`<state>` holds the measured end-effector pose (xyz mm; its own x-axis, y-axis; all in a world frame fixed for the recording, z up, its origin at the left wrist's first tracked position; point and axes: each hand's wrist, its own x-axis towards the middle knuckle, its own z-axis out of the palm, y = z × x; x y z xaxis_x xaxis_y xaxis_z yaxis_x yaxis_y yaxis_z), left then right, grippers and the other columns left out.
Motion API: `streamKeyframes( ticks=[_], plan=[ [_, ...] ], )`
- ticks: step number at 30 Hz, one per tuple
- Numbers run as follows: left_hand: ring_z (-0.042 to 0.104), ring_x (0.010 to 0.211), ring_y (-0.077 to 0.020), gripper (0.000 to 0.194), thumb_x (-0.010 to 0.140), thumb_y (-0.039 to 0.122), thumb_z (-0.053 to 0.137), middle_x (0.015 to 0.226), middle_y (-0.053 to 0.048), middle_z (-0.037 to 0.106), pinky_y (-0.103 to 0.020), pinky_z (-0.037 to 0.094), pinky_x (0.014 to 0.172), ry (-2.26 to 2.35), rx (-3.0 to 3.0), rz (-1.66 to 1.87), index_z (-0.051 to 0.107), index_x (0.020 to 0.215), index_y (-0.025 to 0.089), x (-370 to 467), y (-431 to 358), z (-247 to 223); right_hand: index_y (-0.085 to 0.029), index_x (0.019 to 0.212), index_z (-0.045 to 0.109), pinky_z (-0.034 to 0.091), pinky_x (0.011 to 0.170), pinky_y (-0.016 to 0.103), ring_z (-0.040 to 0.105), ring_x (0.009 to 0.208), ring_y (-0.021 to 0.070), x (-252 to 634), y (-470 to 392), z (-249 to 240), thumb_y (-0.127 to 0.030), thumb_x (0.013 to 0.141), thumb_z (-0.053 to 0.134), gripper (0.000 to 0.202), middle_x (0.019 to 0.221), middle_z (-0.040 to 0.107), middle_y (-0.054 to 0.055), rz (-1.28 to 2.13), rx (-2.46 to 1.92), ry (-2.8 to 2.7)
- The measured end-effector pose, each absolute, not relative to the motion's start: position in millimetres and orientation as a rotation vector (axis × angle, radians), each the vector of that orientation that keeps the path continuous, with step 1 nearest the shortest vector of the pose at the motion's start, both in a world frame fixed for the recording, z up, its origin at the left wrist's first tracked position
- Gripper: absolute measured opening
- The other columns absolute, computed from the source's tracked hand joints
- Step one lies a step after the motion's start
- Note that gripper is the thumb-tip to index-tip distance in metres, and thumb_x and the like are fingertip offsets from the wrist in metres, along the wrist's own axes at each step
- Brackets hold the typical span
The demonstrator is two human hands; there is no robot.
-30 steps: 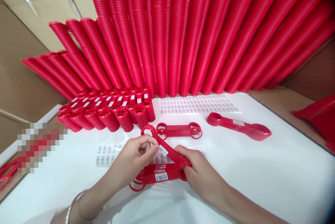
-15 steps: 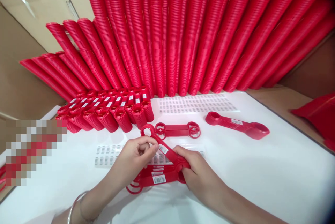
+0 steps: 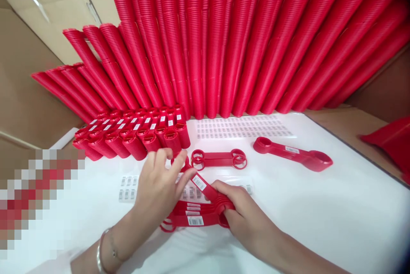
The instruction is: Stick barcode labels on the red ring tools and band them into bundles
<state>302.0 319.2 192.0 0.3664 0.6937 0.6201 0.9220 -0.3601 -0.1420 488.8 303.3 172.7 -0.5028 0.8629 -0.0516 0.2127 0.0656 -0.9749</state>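
My right hand (image 3: 245, 210) is closed around the right ends of a fanned stack of red plastic ring-ended pieces (image 3: 205, 218). Barcode labels show on their flat middles. The top piece (image 3: 208, 188) of the stack angles up to the left and bears a white barcode label. Over that piece's far ring end is my left hand (image 3: 162, 180), fingers spread and curved, the thumb beside the label. Whether the thumb touches the piece I cannot tell. Partly hidden beneath both hands lies a sheet of barcode stickers (image 3: 128, 188).
Just beyond my hands lies another red ring-ended piece (image 3: 219, 159); a labelled one (image 3: 291, 152) is to the right. Bundled, labelled red stacks (image 3: 134, 139) stand at back left. A second sticker sheet (image 3: 243, 126) lies before tall columns of nested red pieces (image 3: 213, 52).
My left hand has opened from a pinch near the label and its fingers have risen toward the ring end. My right hand keeps its hold. The view has shifted slightly.
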Motion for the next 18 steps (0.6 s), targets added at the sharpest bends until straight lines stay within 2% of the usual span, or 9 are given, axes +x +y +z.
streamKeyframes(
  ticks=[3,7,10,12,14,16,18],
  plan=[
    [0.048,0.07,-0.0253,0.049,0.098,0.046,0.026,0.082,-0.009,0.051,-0.036,0.04,0.062,-1.474,-2.256,-0.69,0.054,0.113,0.009,292,325,190,-0.016,0.069,0.045,0.033,0.05,0.019,0.046,0.058,0.009,489,302,174,-0.002,0.059,0.028,0.024,0.066,0.053,-0.002,1.53,-1.073,-1.703],
    [0.051,0.084,-0.0228,0.031,0.098,0.024,0.026,0.095,-0.007,0.056,-0.033,0.041,0.072,-1.569,-2.444,-0.895,0.045,0.119,0.012,289,324,187,-0.016,0.07,0.049,0.029,0.045,0.017,0.041,0.051,0.0072,489,304,174,-0.002,0.057,0.028,0.029,0.058,0.048,-0.004,1.578,-1.11,-1.616],
    [0.05,0.08,-0.0225,0.023,0.089,0.015,0.03,0.091,-0.007,0.054,-0.033,0.04,0.068,-1.603,-2.452,-0.928,0.047,0.106,0.013,290,320,189,-0.016,0.07,0.051,0.028,0.044,0.018,0.039,0.049,0.0067,489,308,172,-0.003,0.058,0.028,0.029,0.057,0.045,-0.004,1.554,-1.137,-1.584],
    [0.049,0.071,-0.0225,0.016,0.085,0.016,0.031,0.079,-0.006,0.051,-0.033,0.038,0.062,-1.589,-2.496,-0.817,0.048,0.085,0.015,289,319,191,-0.016,0.07,0.051,0.03,0.046,0.017,0.04,0.049,0.0065,489,310,171,-0.002,0.058,0.028,0.029,0.056,0.044,-0.004,1.553,-1.143,-1.57],
    [0.047,0.061,-0.0211,0.02,0.086,0.02,0.031,0.067,-0.003,0.048,-0.031,0.035,0.056,-1.654,-2.578,-0.637,0.042,0.069,0.018,286,319,191,-0.016,0.069,0.05,0.03,0.047,0.017,0.04,0.05,0.0063,487,312,170,-0.002,0.057,0.028,0.029,0.055,0.044,-0.004,1.541,-1.161,-1.57],
    [0.048,0.055,-0.0202,0.024,0.09,0.024,0.031,0.061,0.0,0.048,-0.03,0.032,0.051,-1.819,-2.614,-0.446,0.043,0.07,0.019,284,320,189,-0.016,0.067,0.047,0.03,0.047,0.017,0.04,0.05,0.0062,486,313,169,-0.001,0.058,0.028,0.026,0.056,0.044,-0.005,1.512,-1.191,-1.579],
    [0.052,0.058,-0.0216,0.017,0.091,0.025,0.034,0.065,0.0,0.053,-0.03,0.033,0.051,-1.938,-2.587,-0.267,0.049,0.084,0.019,281,321,187,-0.016,0.067,0.046,0.03,0.047,0.016,0.042,0.052,0.0064,485,314,167,-0.001,0.058,0.028,0.025,0.058,0.047,-0.004,1.487,-1.199,-1.596]
  ],
)
